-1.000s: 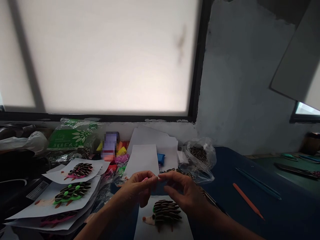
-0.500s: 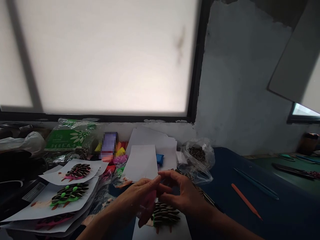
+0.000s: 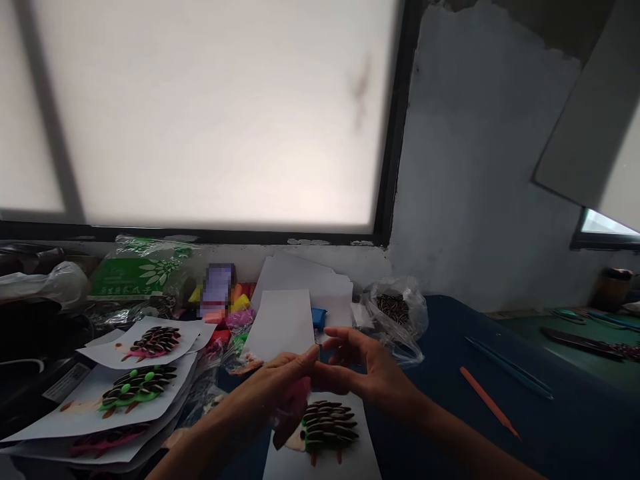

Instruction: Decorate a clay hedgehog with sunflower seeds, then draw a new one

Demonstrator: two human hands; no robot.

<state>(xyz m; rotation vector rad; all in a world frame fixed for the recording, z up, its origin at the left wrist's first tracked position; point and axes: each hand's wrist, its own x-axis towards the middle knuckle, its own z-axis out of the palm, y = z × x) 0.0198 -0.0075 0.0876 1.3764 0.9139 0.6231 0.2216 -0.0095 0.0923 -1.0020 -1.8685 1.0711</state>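
Observation:
My left hand (image 3: 287, 370) is closed around a crumpled clear wrapper with pink clay (image 3: 295, 400), which hangs below the palm. Facing it, my right hand (image 3: 363, 367) has its index finger and thumb spread apart, the thumb tip close to the left fingertips. Whether the tips touch, or something tiny lies between them, I cannot make out. Under both hands a white card (image 3: 367, 463) carries a hedgehog figure (image 3: 330, 427) with a green clay body, sunflower-seed spines, a pale face and brown legs. The wrapper partly covers the hedgehog's face side.
Finished hedgehog cards (image 3: 145, 383) lie stacked at left. Behind are a green seed bag (image 3: 135, 273), coloured clay packets (image 3: 240, 313), blank white cards (image 3: 285, 320) and an open plastic bag of seeds (image 3: 395, 307). An orange clay tool (image 3: 490, 403) and blue tweezers (image 3: 510, 368) lie at right.
My right index finger has lifted and spread away from the thumb. The pink clay wrapper stays in my left hand, and more of the hedgehog card shows.

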